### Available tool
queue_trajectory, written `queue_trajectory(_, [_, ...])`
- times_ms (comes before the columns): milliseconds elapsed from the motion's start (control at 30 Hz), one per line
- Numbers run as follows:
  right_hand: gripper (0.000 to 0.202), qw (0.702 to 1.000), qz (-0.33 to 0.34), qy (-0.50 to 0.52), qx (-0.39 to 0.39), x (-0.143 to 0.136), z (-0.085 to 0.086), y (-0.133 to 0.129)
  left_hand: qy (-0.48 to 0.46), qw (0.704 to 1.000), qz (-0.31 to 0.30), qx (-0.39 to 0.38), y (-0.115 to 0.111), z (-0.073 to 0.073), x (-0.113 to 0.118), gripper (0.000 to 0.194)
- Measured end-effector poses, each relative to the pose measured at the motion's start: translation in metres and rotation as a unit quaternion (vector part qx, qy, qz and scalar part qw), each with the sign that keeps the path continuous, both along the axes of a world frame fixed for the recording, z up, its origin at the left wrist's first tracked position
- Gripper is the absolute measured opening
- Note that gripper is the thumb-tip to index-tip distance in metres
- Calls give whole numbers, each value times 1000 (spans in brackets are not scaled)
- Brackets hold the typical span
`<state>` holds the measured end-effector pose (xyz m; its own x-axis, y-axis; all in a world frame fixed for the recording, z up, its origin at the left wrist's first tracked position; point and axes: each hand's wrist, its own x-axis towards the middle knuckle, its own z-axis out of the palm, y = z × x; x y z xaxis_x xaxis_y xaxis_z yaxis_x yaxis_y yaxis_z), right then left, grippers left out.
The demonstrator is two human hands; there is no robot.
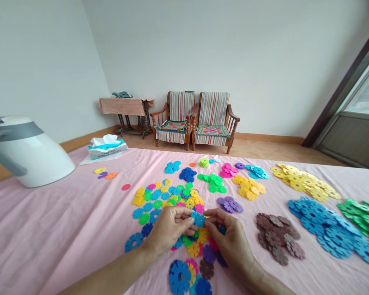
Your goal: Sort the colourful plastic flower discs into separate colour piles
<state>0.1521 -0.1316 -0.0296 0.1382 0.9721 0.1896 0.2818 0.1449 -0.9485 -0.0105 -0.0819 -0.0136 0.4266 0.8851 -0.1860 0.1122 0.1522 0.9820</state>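
Both hands, left (171,228) and right (230,237), have their fingers nearly closed, pinching the light-blue disc (198,219) over the mixed discs (160,194) towards the surface's (64,229) near edge; a light grip on opposite rims would best keep its notches exposed.

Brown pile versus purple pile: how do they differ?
The brown pile is broader, with more discs showing; the purple pile is compact. The brown pile lies nearer the camera and farther right than the purple pile. Both are overlapping notched discs on the pink cloth.
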Motion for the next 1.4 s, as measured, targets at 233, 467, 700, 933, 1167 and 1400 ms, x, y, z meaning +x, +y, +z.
queue_trajectory(233, [20, 1000, 20, 6, 2, -3, -1, -1, -12, 999, -27, 15, -1, -3, -1, 28])
queue_trajectory(467, [27, 999, -34, 12, 30, 3, 1, -1, -1, 999, 49, 22, 7, 1, -5, 25])
queue_trajectory(700, [30, 999, -24, 21, 9, 7, -9, 6, 2, 990, 108, 88, 24, 3, -19, 28])
queue_trajectory(933, [27, 999, -29, 18, 13, 6, -10, 4, 178, 913, 164, 329, 83, 9, -42, 11])
queue_trajectory(1167, [28, 1000, -13, 8, 11, 6, -13, 7, 315, 820, 186, 441, 158, -2, -45, 13])
queue_trajectory(1400, [29, 1000, -10, 8, 3, 7, -13, 7, 336, 808, 152, 460, 171, -12, -47, 27])
